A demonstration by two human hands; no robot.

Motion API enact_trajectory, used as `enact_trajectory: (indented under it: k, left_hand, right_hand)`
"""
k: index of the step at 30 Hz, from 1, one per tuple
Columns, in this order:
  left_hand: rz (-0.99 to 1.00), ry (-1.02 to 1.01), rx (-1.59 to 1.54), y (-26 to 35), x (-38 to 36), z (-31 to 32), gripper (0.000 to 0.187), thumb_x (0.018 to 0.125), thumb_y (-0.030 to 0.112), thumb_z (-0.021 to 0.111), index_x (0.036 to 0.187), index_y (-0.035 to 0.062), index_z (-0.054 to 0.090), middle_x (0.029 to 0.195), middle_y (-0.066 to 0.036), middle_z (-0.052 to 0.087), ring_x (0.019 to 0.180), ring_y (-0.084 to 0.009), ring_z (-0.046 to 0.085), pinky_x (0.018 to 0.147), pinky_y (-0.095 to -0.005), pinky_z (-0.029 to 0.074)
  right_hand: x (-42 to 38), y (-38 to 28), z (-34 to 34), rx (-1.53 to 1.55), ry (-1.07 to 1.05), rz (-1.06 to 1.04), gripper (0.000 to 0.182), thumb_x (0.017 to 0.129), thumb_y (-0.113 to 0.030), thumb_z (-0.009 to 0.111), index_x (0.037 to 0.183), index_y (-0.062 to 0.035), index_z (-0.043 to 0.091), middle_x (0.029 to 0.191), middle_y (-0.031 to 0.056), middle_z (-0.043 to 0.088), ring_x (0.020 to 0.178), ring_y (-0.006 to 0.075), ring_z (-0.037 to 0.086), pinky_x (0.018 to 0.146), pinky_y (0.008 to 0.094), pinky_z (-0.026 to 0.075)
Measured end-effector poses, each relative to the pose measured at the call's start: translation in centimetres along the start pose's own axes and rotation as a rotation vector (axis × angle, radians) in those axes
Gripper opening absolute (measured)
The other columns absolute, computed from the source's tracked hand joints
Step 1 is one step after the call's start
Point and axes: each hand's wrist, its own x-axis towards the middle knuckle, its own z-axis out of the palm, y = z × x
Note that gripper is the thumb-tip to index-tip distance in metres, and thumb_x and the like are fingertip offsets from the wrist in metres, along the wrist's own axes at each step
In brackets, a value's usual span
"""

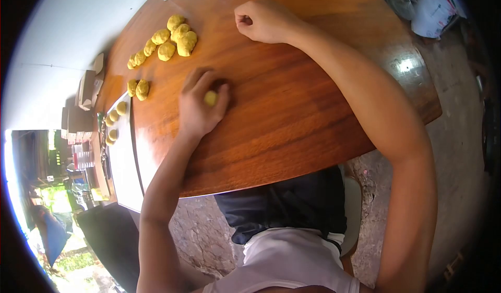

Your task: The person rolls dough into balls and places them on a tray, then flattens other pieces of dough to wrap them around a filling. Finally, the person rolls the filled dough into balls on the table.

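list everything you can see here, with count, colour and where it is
round wooden table: one, reddish brown, fills the middle of the view
rough dough lumps: about nine, yellow, clustered on the table's far left part
pair of dough lumps: two, yellow, near the table's left edge
smooth dough balls: about four, yellow, on the tray
flat tray: one, pale grey, beside the table's left edge
plastic bag: one, white, on the floor at upper right
small dough ball: one, yellow, pressed to the table under the left hand
left hand: fingers curled over the small ball
right hand: loose fist resting on the table
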Motion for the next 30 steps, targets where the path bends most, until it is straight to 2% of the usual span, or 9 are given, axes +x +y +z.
enact_trajectory:
  k: [4,7,8,11,13,16,19,24,30]
  left_hand:
    - [0.205,0.016,-0.085,2.6,-1.3,0.0,0.022,0.082,0.004,0.070,0.104,0.0038,0.072,0.109,-0.018,0.066,0.097,-0.0366,0.064,0.087,-0.0418,0.054]
    - [0.054,-0.011,0.038,2.2,-6.3,-2.0,0.027,0.082,0.004,0.070,0.109,0.0045,0.073,0.112,-0.017,0.066,0.099,-0.0365,0.065,0.091,-0.0407,0.054]
    - [0.044,0.010,0.090,1.6,-6.9,-2.7,0.021,0.083,0.005,0.070,0.104,0.0038,0.072,0.107,-0.018,0.066,0.095,-0.0372,0.064,0.087,-0.0415,0.054]
    - [-0.050,-0.001,0.224,-0.6,-4.7,-2.7,0.018,0.083,0.003,0.068,0.101,0.0009,0.070,0.106,-0.016,0.065,0.094,-0.0309,0.065,0.082,-0.0397,0.053]
    - [-0.098,0.064,-0.037,-0.9,-1.3,-1.1,0.014,0.082,0.003,0.069,0.096,0.0007,0.068,0.103,-0.017,0.065,0.091,-0.0320,0.064,0.080,-0.0407,0.052]
    - [0.076,0.008,-0.075,1.0,0.6,0.9,0.014,0.083,0.003,0.069,0.097,0.0010,0.068,0.103,-0.017,0.065,0.094,-0.0322,0.063,0.084,-0.0399,0.052]
    - [0.128,0.031,-0.063,2.6,-3.0,0.0,0.013,0.082,0.005,0.070,0.095,0.0036,0.068,0.097,-0.014,0.064,0.090,-0.0333,0.063,0.079,-0.0418,0.052]
    - [0.010,0.050,0.138,0.2,-6.4,-2.5,0.017,0.084,0.006,0.070,0.100,0.0037,0.072,0.107,-0.015,0.067,0.098,-0.0307,0.065,0.085,-0.0380,0.053]
    - [0.013,0.008,-0.136,0.0,0.3,0.5,0.019,0.086,0.002,0.067,0.105,0.0005,0.070,0.108,-0.016,0.069,0.097,-0.0296,0.068,0.087,-0.0362,0.054]
  right_hand:
    - [0.0,0.6,-0.2,0.064,-0.021,-0.033,0.008,0.086,-0.010,0.064,0.082,-0.0034,0.065,0.072,0.0111,0.067,0.065,0.0270,0.062,0.062,0.0384,0.048]
    - [0.0,0.6,-0.3,0.082,-0.016,-0.053,0.008,0.086,-0.008,0.063,0.081,-0.0029,0.064,0.072,0.0115,0.067,0.064,0.0262,0.062,0.061,0.0372,0.047]
    - [0.0,0.6,-0.5,0.087,-0.018,-0.048,0.008,0.086,-0.008,0.063,0.081,-0.0029,0.064,0.072,0.0115,0.067,0.064,0.0262,0.062,0.061,0.0372,0.047]
    - [0.3,0.0,-0.4,0.037,-0.061,-0.034,0.009,0.085,-0.010,0.064,0.080,-0.0031,0.065,0.071,0.0123,0.067,0.064,0.0261,0.063,0.061,0.0375,0.048]
    - [0.3,-0.2,-0.6,-0.021,-0.016,-0.030,0.010,0.083,-0.010,0.065,0.076,-0.0023,0.065,0.074,0.0194,0.067,0.063,0.0346,0.064,0.058,0.0436,0.049]
    - [0.0,-0.3,-0.9,0.022,0.018,-0.045,0.012,0.082,-0.009,0.064,0.073,-0.0020,0.066,0.073,0.0199,0.068,0.066,0.0349,0.067,0.059,0.0435,0.049]
    - [-0.1,0.0,-0.9,0.043,0.005,-0.059,0.012,0.082,-0.010,0.064,0.073,-0.0014,0.066,0.073,0.0200,0.068,0.066,0.0352,0.066,0.059,0.0432,0.050]
    - [0.3,0.4,-0.8,0.080,-0.022,-0.057,0.012,0.081,-0.011,0.065,0.073,-0.0020,0.067,0.073,0.0195,0.069,0.066,0.0338,0.067,0.059,0.0423,0.050]
    - [0.0,-0.1,-0.8,0.025,-0.042,-0.036,0.012,0.082,-0.011,0.065,0.074,-0.0026,0.069,0.074,0.0190,0.070,0.067,0.0328,0.068,0.060,0.0425,0.051]
